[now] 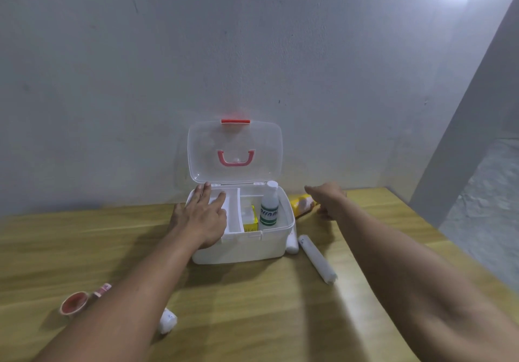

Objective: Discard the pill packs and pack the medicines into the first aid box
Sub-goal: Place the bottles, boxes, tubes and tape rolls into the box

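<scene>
I see a hard white glare blown out in the top corner on my right, above the wall (252,52). Light falls from there, so soft shadows lie on the desk (252,305) left of the first aid box (244,246) and under both forearms. The right hand (327,200) looks smeared, perhaps by motion. Edges bow outward.

Left hand (200,215) flat on open first aid box (244,246)

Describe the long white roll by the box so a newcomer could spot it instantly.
Find the open white first aid box against the wall on the wooden table. Just off its front right corner lies the long white roll, angled toward the camera. It is longer than the short white tube touching the box.
</scene>
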### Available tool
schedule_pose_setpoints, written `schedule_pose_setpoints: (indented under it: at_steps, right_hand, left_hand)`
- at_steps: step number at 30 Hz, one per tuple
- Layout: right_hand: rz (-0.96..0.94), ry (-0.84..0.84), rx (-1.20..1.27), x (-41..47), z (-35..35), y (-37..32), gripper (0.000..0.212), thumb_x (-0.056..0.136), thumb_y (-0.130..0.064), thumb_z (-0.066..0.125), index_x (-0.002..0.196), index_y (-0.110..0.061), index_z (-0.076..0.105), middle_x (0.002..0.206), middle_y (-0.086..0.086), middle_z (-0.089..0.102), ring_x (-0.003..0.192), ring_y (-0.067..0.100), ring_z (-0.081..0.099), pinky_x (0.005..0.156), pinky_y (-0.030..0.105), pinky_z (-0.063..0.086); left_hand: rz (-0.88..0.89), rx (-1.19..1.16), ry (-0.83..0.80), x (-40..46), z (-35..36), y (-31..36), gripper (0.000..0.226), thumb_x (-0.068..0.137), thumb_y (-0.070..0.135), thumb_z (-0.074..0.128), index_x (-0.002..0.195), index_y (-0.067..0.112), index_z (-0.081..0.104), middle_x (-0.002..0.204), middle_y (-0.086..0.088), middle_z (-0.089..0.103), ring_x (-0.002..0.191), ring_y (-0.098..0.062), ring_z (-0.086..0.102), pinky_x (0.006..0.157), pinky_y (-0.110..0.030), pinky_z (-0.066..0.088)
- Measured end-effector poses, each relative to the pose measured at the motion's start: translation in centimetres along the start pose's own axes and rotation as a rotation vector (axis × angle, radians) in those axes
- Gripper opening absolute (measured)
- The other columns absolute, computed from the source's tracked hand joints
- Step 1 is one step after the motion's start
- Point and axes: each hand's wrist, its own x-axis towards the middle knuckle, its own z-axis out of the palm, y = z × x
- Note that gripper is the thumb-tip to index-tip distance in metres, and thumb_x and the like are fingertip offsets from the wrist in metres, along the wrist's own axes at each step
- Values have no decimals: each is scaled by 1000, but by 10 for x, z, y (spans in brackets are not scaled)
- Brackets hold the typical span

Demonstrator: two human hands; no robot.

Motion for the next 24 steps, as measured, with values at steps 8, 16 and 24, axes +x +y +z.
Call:
schedule_pose_setpoints:
  at_steps: [8,16,24]
  right_hand:
    - [108,-31,180,6,18,2,35,70,-28,81,70,-2,57,75,17,62,57,32,70,60,45,62]
    - [38,-148,300,8,10,-3,33,70,-15,79,86,3,56,92,24,65,70,37,71,61,52,61]
    - [-343,-72,397,-38,-51,-35,43,73,-15,78,111,-7,58,102,15,66,87,29,69,60,36,61]
  left_hand:
    - [0,-18,-5,1,1,0,53,100,34,13,152,34,2,161,1,-14,149,-16,-11,120,-48,9]
    - [-1,-31,-4,0,1,-1,53,100,35,14,152,34,3,161,1,-15,149,-16,-12,120,-49,9]
    - [-9,39,-1,0,1,0,54,99,36,12,152,32,2,162,-1,-13,149,-17,-10,118,-56,4]
